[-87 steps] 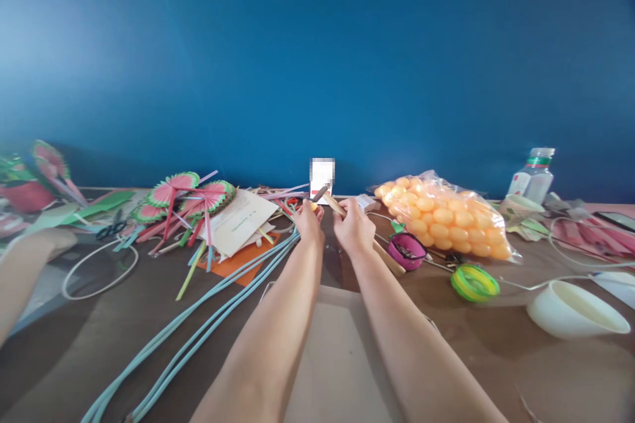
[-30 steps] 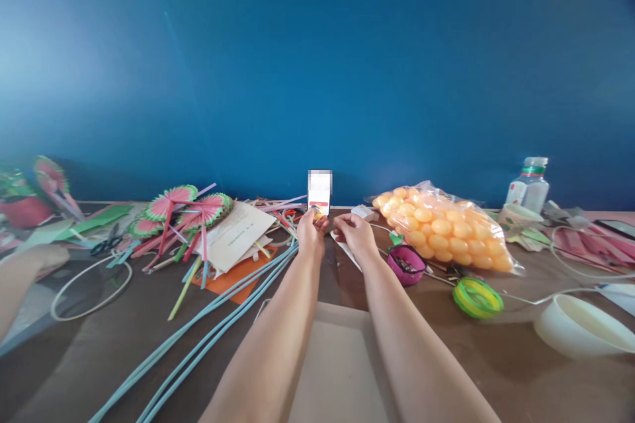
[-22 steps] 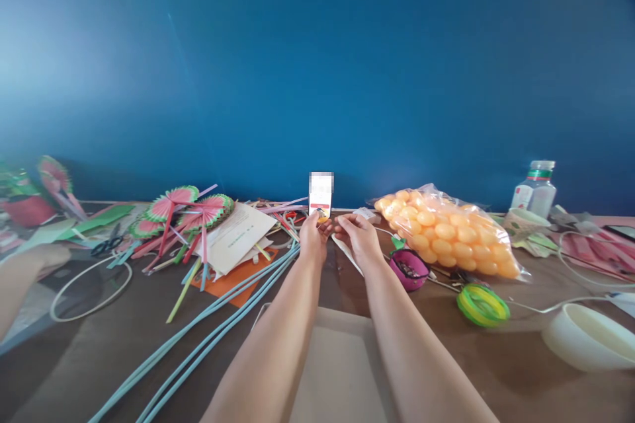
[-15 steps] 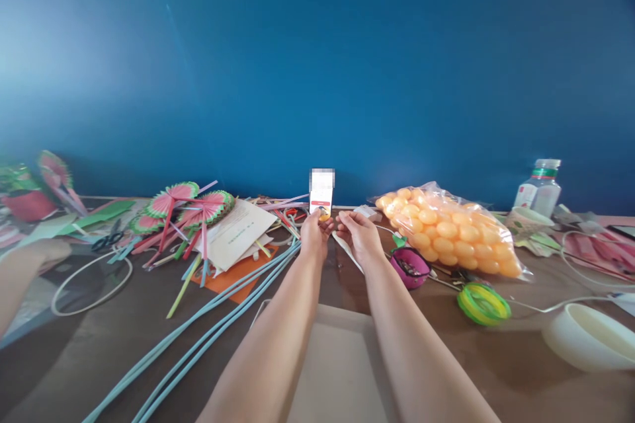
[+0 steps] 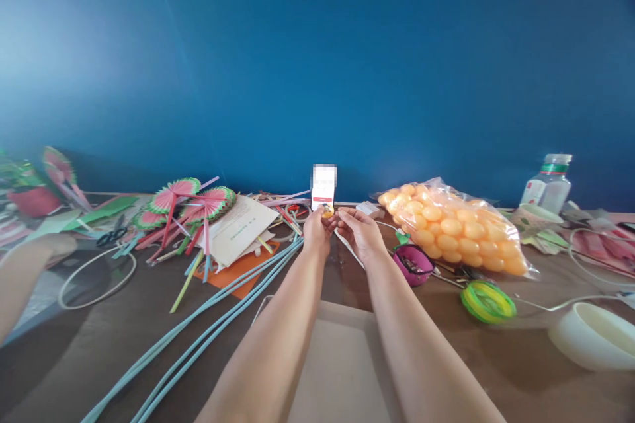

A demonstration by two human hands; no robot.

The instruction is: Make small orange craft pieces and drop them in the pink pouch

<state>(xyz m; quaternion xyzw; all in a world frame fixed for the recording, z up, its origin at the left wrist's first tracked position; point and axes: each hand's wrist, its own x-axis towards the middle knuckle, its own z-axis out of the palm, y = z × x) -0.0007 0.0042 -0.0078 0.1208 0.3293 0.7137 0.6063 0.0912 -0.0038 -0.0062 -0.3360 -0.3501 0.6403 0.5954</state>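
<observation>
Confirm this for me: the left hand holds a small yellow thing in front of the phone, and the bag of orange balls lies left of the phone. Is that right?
Not quite: the bag of orange balls lies right of the phone, as the head view shows. The left hand does hold a small yellow thing in front of the phone.

Arms [image 5: 278,324] stretch forward; left hand [image 5: 315,232] beside right hand [image 5: 364,232], fingers [image 5: 348,218] seemingly curled.
</observation>
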